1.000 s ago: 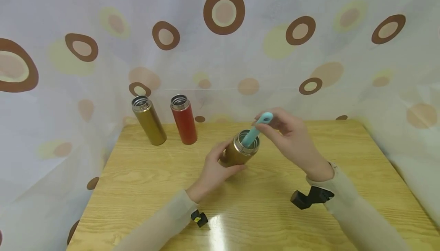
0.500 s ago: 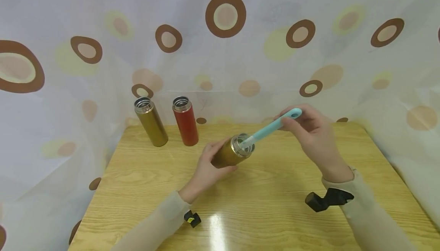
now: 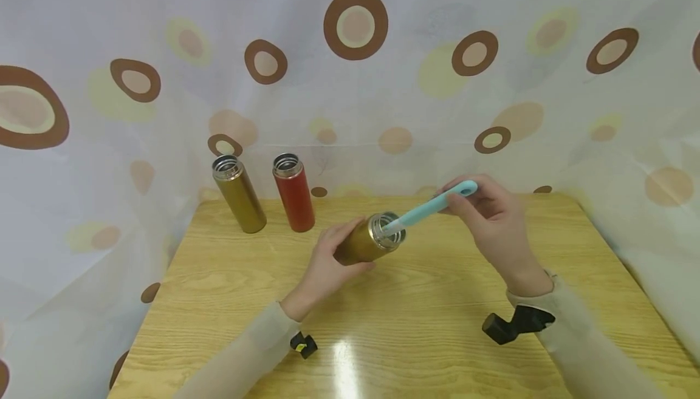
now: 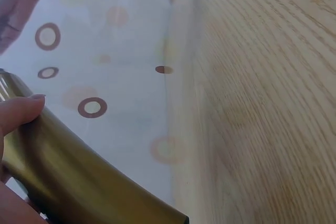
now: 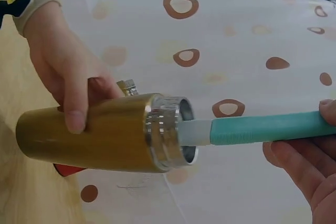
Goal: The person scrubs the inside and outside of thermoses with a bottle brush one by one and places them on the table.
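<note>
My left hand (image 3: 325,260) grips a gold thermos bottle (image 3: 356,246) round its body. The bottle is lidless and tilted, its steel mouth facing right. In the right wrist view the bottle (image 5: 105,137) lies nearly level across the picture. My right hand (image 3: 499,229) pinches the far end of a light teal bottle brush (image 3: 428,210), which has a hanging hole. The pale neck of the brush (image 5: 195,132) passes into the mouth, and its head is hidden inside. The left wrist view shows fingers (image 4: 21,113) on the gold body.
Another gold bottle (image 3: 240,200) and a red bottle (image 3: 296,199) stand upright and lidless at the back left of the wooden table (image 3: 426,338). A patterned curtain (image 3: 355,95) hangs behind the table and along both sides.
My right hand has moved right, drawing the brush partway out of the bottle and slanting it lower. My left hand has tipped the bottle further over, its mouth to the right.
</note>
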Available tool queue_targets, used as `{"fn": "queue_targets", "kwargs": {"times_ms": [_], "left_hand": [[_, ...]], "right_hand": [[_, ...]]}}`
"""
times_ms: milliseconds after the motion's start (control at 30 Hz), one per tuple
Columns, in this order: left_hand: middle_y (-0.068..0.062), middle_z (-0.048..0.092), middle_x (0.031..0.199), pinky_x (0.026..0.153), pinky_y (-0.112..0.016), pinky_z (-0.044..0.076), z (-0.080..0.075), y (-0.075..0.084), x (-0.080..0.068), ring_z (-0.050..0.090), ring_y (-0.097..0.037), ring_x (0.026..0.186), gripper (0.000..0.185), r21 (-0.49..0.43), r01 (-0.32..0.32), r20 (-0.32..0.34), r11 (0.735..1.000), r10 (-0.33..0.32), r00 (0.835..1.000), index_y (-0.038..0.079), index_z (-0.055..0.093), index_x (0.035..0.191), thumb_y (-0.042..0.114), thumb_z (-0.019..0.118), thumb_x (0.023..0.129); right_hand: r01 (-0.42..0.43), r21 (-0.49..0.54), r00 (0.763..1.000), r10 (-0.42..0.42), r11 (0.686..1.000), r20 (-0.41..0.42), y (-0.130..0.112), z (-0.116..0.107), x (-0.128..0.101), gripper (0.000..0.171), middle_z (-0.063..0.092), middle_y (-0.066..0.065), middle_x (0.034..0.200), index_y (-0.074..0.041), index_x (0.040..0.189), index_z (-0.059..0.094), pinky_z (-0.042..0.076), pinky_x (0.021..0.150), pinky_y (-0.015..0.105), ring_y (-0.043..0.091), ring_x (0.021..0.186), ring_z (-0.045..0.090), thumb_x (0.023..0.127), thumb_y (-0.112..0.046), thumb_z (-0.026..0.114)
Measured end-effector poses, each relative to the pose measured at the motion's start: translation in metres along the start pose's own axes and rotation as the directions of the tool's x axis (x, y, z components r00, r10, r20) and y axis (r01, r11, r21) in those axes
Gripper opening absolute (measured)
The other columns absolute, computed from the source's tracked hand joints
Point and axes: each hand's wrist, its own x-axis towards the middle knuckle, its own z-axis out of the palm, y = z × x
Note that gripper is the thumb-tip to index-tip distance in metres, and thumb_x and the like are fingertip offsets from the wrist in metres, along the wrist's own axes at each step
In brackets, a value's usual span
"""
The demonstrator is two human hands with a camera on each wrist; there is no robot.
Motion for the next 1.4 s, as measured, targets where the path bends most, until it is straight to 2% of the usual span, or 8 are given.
{"fn": "queue_targets", "kwargs": {"times_ms": [167, 333, 567, 767, 1000, 1167, 1400], "left_hand": [[-0.005, 0.055, 0.145, 0.11, -0.056, 0.038, 0.003, 0.004, 0.0, 0.044, -0.027, 0.136, 0.08, 0.003, 0.001, 0.014, 1.0, -0.001, 1.0, 0.026, 0.057, 0.15, 0.019, 0.092, 0.078], [-0.005, 0.055, 0.145, 0.111, -0.055, 0.037, 0.004, 0.006, 0.001, 0.043, -0.027, 0.136, 0.08, 0.0, 0.005, 0.017, 1.0, -0.005, 1.0, 0.025, 0.057, 0.151, 0.018, 0.092, 0.079], [-0.007, 0.056, 0.144, 0.11, -0.055, 0.038, 0.004, 0.002, 0.001, 0.045, -0.027, 0.135, 0.081, -0.001, -0.001, 0.012, 1.0, 0.001, 1.0, 0.023, 0.056, 0.151, 0.016, 0.092, 0.078], [-0.007, 0.055, 0.144, 0.11, -0.054, 0.037, 0.002, -0.004, 0.002, 0.044, -0.028, 0.135, 0.081, 0.009, 0.004, 0.01, 1.0, -0.004, 1.0, 0.025, 0.056, 0.151, 0.016, 0.091, 0.079], [-0.006, 0.057, 0.144, 0.11, -0.054, 0.037, 0.001, -0.004, 0.005, 0.044, -0.026, 0.134, 0.081, 0.029, -0.001, 0.005, 1.0, 0.001, 1.0, 0.028, 0.057, 0.151, 0.017, 0.091, 0.078], [-0.005, 0.057, 0.144, 0.11, -0.055, 0.037, 0.002, -0.003, 0.004, 0.044, -0.026, 0.134, 0.081, 0.031, 0.001, 0.006, 1.0, -0.001, 1.0, 0.026, 0.058, 0.15, 0.016, 0.091, 0.078], [-0.006, 0.056, 0.144, 0.11, -0.056, 0.036, 0.004, 0.002, 0.003, 0.043, -0.028, 0.134, 0.08, 0.033, 0.001, 0.022, 0.999, -0.001, 1.0, 0.025, 0.058, 0.15, 0.015, 0.092, 0.078]], "right_hand": [[-0.035, -0.079, 0.997, 0.04, 0.996, 0.062, 0.011, 0.007, -0.011, 0.015, 0.075, 0.011, 0.106, 0.013, 0.109, 0.065, 0.061, 0.087, 0.033, 0.018, 0.093, 0.074, 0.096, 0.017, 0.059], [-0.042, -0.074, 0.995, 0.049, 0.996, 0.088, 0.016, 0.008, -0.015, 0.014, 0.076, 0.012, 0.106, 0.013, 0.11, 0.064, 0.061, 0.088, 0.032, 0.019, 0.095, 0.074, 0.096, 0.016, 0.06], [-0.119, -0.058, 0.992, 0.121, 0.991, 0.032, 0.011, -0.001, -0.016, 0.011, 0.076, 0.007, 0.107, 0.014, 0.109, 0.062, 0.061, 0.089, 0.035, 0.018, 0.096, 0.074, 0.099, 0.012, 0.06], [-0.032, 0.063, 0.999, 0.034, 0.998, -0.033, 0.003, -0.012, -0.009, 0.013, 0.074, 0.018, 0.105, 0.021, 0.11, 0.059, 0.061, 0.088, 0.036, 0.022, 0.094, 0.075, 0.097, 0.02, 0.055], [-0.007, 0.082, 0.993, 0.016, 0.997, -0.114, -0.002, -0.017, -0.007, 0.011, 0.075, 0.018, 0.1, 0.023, 0.106, 0.06, 0.062, 0.085, 0.035, 0.022, 0.089, 0.076, 0.097, 0.02, 0.055], [0.0, 0.06, 0.995, 0.006, 0.998, -0.101, 0.005, -0.012, -0.01, 0.011, 0.075, 0.016, 0.101, 0.023, 0.107, 0.06, 0.062, 0.084, 0.035, 0.021, 0.087, 0.075, 0.097, 0.02, 0.056], [-0.093, -0.001, 0.995, 0.093, 0.996, -0.043, 0.014, 0.0, -0.02, 0.013, 0.075, 0.009, 0.104, 0.018, 0.11, 0.062, 0.062, 0.086, 0.036, 0.018, 0.09, 0.075, 0.099, 0.013, 0.059]]}}
